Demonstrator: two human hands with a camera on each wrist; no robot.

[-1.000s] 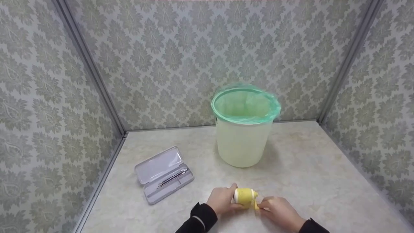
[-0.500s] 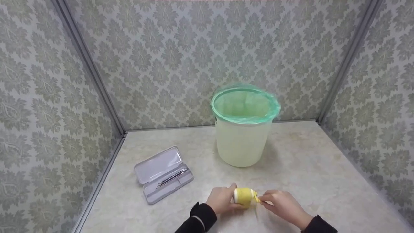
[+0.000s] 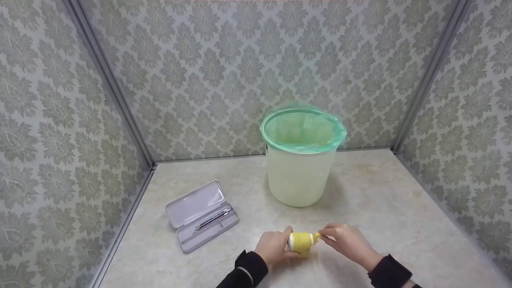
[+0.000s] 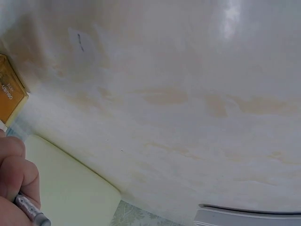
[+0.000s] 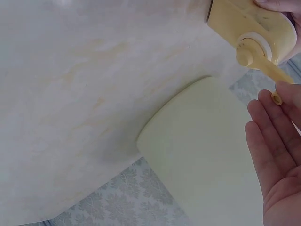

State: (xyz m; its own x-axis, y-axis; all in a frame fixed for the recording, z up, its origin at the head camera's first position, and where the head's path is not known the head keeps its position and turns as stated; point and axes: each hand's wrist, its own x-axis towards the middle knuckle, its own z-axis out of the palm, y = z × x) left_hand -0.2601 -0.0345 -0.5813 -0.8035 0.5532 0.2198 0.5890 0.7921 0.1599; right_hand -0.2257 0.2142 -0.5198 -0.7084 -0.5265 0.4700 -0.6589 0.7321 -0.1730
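My left hand (image 3: 273,247) grips a yellow crank pencil sharpener (image 3: 301,241) with a white collar, low over the table. Out of the curled left fingers pokes the end of a silvery patterned pencil (image 4: 31,210), seen in the left wrist view. Thumb and forefinger of my right hand (image 3: 349,243) pinch the outer end of the sharpener's yellow crank (image 5: 265,67), while the other right fingers stay extended. That crank points toward the right hand in the right wrist view. Most of the pencil is hidden by the left hand.
A pale bin (image 3: 300,180) with a green bag over its rim stands behind the hands. To the left lies an opened grey pencil case (image 3: 202,236) holding slim pencils (image 3: 212,221). Patterned walls (image 3: 256,60) enclose the table (image 3: 384,192) at the back and sides.
My right hand has swung upward and away from me, turning the crank from pointing down toward pointing right. The left hand and sharpener have stayed in place.
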